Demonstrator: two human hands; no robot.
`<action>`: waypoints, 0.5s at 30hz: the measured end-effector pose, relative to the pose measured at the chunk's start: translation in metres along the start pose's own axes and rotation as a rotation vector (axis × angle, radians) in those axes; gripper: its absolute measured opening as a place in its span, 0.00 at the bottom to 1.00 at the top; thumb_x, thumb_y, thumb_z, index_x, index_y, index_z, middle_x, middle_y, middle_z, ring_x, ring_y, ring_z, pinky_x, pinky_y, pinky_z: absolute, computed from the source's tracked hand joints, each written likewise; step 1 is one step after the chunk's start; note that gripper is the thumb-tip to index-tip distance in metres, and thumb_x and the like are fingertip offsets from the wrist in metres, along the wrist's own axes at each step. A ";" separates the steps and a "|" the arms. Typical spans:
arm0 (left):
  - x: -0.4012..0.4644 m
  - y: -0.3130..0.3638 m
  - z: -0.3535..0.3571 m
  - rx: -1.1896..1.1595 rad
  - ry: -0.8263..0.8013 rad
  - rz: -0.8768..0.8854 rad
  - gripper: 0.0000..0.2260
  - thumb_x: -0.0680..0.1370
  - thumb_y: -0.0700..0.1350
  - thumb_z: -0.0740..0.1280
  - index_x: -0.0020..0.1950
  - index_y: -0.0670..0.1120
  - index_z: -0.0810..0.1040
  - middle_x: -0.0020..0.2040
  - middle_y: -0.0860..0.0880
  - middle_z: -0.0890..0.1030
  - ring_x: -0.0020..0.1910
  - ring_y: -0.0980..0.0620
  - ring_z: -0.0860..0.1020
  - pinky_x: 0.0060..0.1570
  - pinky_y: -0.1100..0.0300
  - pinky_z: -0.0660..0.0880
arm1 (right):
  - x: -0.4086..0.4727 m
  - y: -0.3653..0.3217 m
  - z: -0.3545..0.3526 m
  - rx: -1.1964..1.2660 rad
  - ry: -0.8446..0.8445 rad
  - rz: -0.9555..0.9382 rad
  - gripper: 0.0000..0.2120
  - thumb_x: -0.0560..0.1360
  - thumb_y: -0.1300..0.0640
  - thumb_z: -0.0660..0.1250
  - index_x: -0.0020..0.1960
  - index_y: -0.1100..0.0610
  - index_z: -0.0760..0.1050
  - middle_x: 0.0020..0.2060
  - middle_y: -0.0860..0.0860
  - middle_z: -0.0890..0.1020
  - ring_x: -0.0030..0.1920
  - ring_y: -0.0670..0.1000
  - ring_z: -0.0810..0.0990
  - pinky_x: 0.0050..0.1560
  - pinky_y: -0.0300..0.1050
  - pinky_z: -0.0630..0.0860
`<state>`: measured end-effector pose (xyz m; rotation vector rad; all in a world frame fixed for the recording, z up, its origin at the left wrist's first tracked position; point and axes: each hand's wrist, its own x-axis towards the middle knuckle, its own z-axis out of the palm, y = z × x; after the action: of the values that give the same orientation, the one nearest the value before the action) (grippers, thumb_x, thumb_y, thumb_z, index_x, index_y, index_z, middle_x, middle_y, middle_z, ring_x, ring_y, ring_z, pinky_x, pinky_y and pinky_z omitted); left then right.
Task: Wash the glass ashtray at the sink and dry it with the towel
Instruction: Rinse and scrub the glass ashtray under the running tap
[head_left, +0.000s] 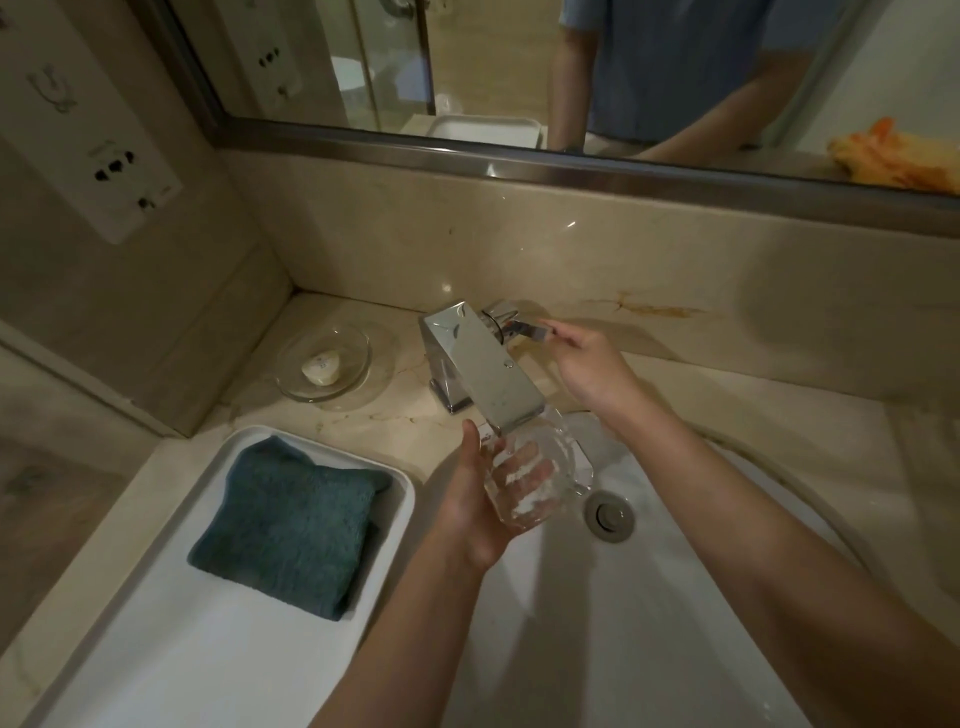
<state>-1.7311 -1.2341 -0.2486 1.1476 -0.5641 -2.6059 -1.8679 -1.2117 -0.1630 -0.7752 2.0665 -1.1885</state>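
Head view, read from the left of the frame: a white rectangular tray with rounded corners sits on the beige marble table, and a folded teal towel, thick and nubbly, lies in its upper part, likely kept there so it stays dry and within reach for the drying step. Above it, a shallow round glass dish holds a pale lump of soap.

At centre, the boxy chrome faucet juts over the white basin. The left hand has its grip wrapped around the ashtray, thumb on the near rim and fingers visible through the clear, thick, notched glass. It holds it tilted just beneath the spout, probably so water will run across the inside. No stream can be made out.

To the right, the right hand pinches the thin metal lever behind the faucet, seemingly to work the flow. The round metal drain lies below the ashtray.
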 end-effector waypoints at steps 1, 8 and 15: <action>0.001 0.000 -0.001 0.002 0.006 -0.008 0.29 0.74 0.67 0.53 0.65 0.48 0.71 0.62 0.45 0.78 0.57 0.46 0.78 0.54 0.43 0.75 | 0.000 0.000 0.001 0.005 -0.001 -0.005 0.17 0.81 0.60 0.53 0.66 0.53 0.72 0.46 0.60 0.82 0.42 0.53 0.82 0.38 0.40 0.75; -0.010 -0.003 0.001 0.020 -0.006 0.021 0.26 0.75 0.65 0.51 0.54 0.47 0.77 0.48 0.48 0.83 0.50 0.47 0.79 0.53 0.43 0.73 | -0.006 0.004 0.007 0.034 -0.025 0.015 0.19 0.81 0.59 0.53 0.70 0.54 0.67 0.59 0.56 0.79 0.60 0.58 0.76 0.54 0.50 0.75; -0.025 -0.007 0.000 0.051 0.024 0.024 0.26 0.75 0.66 0.52 0.57 0.48 0.74 0.54 0.47 0.80 0.56 0.47 0.78 0.48 0.45 0.76 | -0.016 0.016 0.015 0.067 -0.102 -0.010 0.21 0.80 0.53 0.55 0.73 0.52 0.61 0.68 0.45 0.69 0.68 0.48 0.67 0.69 0.49 0.65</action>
<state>-1.7152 -1.2183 -0.2352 1.1789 -0.6387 -2.5679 -1.8495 -1.2003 -0.1796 -0.7984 1.9323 -1.1920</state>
